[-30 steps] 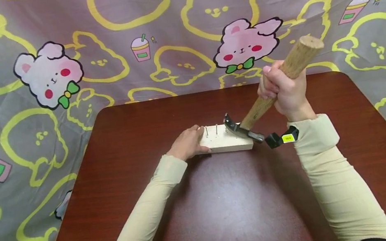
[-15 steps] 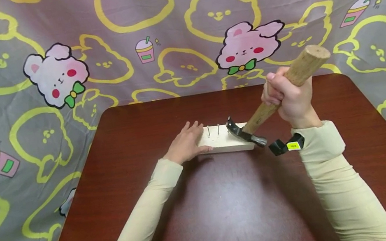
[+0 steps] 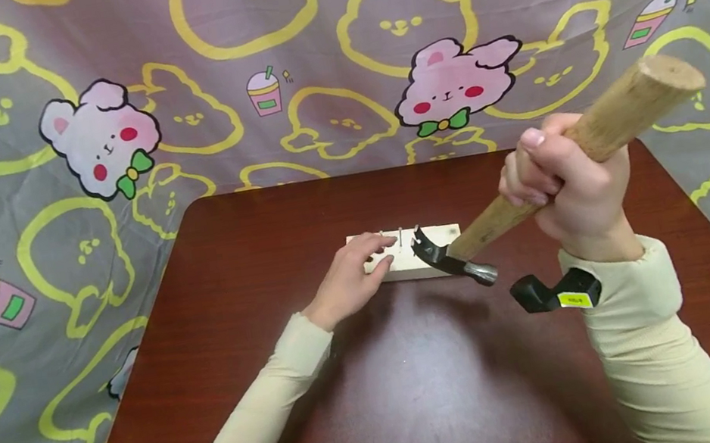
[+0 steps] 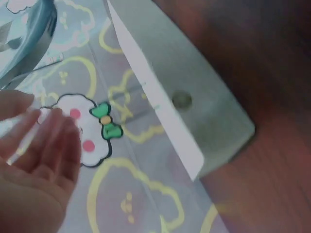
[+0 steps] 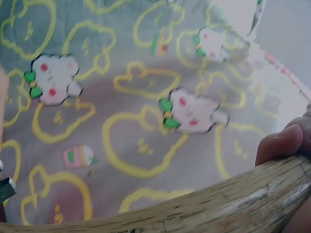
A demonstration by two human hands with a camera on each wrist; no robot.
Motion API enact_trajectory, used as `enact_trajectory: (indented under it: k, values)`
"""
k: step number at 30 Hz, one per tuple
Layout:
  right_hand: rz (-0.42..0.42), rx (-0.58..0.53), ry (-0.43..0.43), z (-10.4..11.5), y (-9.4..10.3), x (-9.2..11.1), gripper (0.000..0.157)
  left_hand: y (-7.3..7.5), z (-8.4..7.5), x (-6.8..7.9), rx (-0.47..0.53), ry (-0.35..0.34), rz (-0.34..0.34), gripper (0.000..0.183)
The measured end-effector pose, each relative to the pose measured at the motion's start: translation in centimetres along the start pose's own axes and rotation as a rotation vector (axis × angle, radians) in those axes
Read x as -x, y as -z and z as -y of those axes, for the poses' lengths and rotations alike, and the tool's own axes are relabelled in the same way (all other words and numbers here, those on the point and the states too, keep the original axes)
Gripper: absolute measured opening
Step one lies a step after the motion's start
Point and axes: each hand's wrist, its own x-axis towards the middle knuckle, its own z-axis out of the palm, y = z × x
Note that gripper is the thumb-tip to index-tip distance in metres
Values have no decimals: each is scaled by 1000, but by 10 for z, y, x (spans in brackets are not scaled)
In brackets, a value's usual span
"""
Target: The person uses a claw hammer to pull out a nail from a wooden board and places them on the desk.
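A pale wooden block [image 3: 403, 264] lies on the table with thin nails standing in its top, one nail [image 3: 401, 237] plain to see near the left fingertips. My left hand [image 3: 352, 272] hovers over the block's left part, fingers loosely bent and holding nothing. In the left wrist view a gap separates this hand [image 4: 41, 170] from the block [image 4: 214, 107]. My right hand [image 3: 574, 189] grips the wooden handle of a claw hammer [image 3: 494, 227]. The hammer's black head, claw to the left, overlaps the block's right part in the head view. Wood grain of the handle [image 5: 209, 208] fills the right wrist view's bottom.
The dark reddish-brown table [image 3: 413, 381] spreads around the block. Behind and beside it hangs a grey cloth [image 3: 329, 49] with yellow outlines and cartoon rabbits. A black wrist camera [image 3: 557, 292] sits at the right cuff.
My left hand has come off the block's left end and shifted slightly right, above it. My right hand has moved right and toward the camera, bringing the hammer along.
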Motion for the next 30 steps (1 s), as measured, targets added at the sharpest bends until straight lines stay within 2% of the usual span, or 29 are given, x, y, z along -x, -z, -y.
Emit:
enact_trajectory:
  k: [2, 5, 8, 12, 16, 24, 30]
  values:
    - [12, -32, -2, 3, -6, 2, 33, -3, -3, 2, 63, -32, 30, 28]
    - [28, -75, -9, 8, -13, 5, 33, -7, -9, 7, 82, -63, 67, 29]
    - [41, -109, -15, 12, -19, 8, 33, -8, -15, 10, 89, -94, 76, 23]
    - [52, -126, -6, 14, -24, 11, 31, -9, -19, 14, 92, -161, 61, 11]
    - [66, -134, -2, 14, -26, 13, 32, -8, -19, 17, 65, -211, 33, 9]
    - [86, -115, -7, 12, -29, 15, 34, -9, -16, 20, 55, -238, -1, 10]
    - [78, -92, -5, 10, -29, 17, 34, -8, -14, 21, 47, -252, -2, 10]
